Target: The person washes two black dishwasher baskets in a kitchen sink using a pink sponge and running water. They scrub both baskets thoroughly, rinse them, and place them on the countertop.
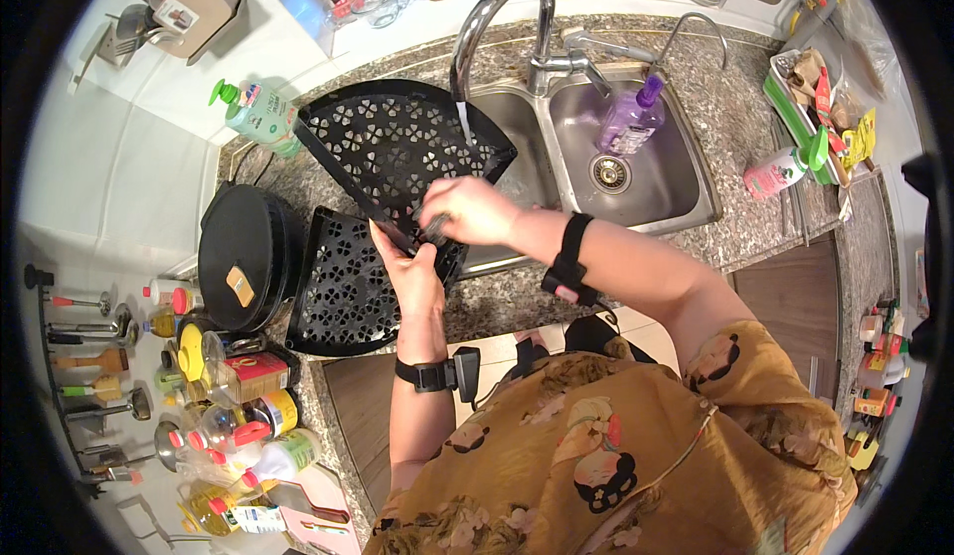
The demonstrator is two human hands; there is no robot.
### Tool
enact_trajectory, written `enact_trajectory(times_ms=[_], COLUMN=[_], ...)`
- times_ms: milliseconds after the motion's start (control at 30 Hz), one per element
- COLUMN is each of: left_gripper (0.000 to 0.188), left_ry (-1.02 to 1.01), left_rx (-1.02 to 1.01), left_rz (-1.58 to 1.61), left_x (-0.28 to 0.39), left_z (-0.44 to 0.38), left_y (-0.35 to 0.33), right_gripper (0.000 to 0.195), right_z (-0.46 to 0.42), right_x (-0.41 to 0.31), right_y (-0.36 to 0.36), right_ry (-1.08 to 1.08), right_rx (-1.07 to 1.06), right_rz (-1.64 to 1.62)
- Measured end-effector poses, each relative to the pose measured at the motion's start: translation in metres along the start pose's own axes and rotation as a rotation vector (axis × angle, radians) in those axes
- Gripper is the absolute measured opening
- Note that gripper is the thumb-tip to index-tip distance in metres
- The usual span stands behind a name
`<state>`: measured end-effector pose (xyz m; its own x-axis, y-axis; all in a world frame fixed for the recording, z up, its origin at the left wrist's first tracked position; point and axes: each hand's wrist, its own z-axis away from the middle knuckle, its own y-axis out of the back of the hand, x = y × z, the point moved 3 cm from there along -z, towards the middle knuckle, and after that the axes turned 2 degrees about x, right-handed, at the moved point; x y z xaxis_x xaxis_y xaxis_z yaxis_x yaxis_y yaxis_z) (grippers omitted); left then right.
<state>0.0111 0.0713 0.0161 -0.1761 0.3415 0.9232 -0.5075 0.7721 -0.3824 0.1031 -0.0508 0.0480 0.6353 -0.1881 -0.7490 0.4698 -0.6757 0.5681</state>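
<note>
My left hand (419, 283) grips the narrow corner of a black fan-shaped rack (384, 134) with clover-shaped cutouts. The rack is held tilted above the left sink basin (519, 193) and the counter. In my right hand (473, 211), blurred, is a dark scouring pad (437, 227), close against the rack near the gripped corner. Water runs from the chrome faucet (544, 26) onto the rack's right side. A second black rack (339, 287) with the same cutouts lies on the counter, left of my left wrist and partly under the first.
A purple bottle (630, 119) stands in the right basin (674, 175). Left are a green-topped pump bottle (261, 119) and a round black pan (238, 257) with a sponge (240, 287) on it. Several oil bottles crowd the lower left. A pink pump bottle (775, 171) is at right.
</note>
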Motion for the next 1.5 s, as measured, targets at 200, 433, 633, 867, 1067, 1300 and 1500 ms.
enact_trajectory(times_ms=[200,433,633,867,1067,1300,1500], left_gripper=[0.1,0.095,0.096,0.1,0.098,0.095,0.096], left_ry=[0.022,-0.016,0.079,-0.014,0.027,-0.021,-0.122], left_rx=[-0.105,-0.106,-0.043,-0.045,-0.117,-0.054,-0.047], left_rz=[-0.058,-0.145,0.001,-0.103,-0.223,-0.246,-0.177], left_x=[0.015,0.019,0.01,0.014,0.007,0.009,0.033], left_z=[0.006,0.009,0.011,0.023,0.041,0.044,0.032], left_y=[-0.009,-0.016,-0.004,0.004,-0.017,-0.015,-0.018], right_gripper=[0.027,0.031,0.03,0.032,0.027,0.026,0.029], right_z=[0.013,0.033,0.03,0.013,-0.041,-0.056,0.005], right_x=[0.027,0.059,0.017,0.102,0.078,-0.009,0.076], right_y=[0.018,0.025,0.003,0.05,0.023,0.043,0.036], right_ry=[0.236,-0.066,0.108,-0.697,-0.813,0.196,-0.381], right_rx=[-0.237,-0.085,-0.035,0.693,0.89,0.647,0.441], right_rz=[0.134,0.299,-0.04,-0.017,-0.46,0.362,0.405])
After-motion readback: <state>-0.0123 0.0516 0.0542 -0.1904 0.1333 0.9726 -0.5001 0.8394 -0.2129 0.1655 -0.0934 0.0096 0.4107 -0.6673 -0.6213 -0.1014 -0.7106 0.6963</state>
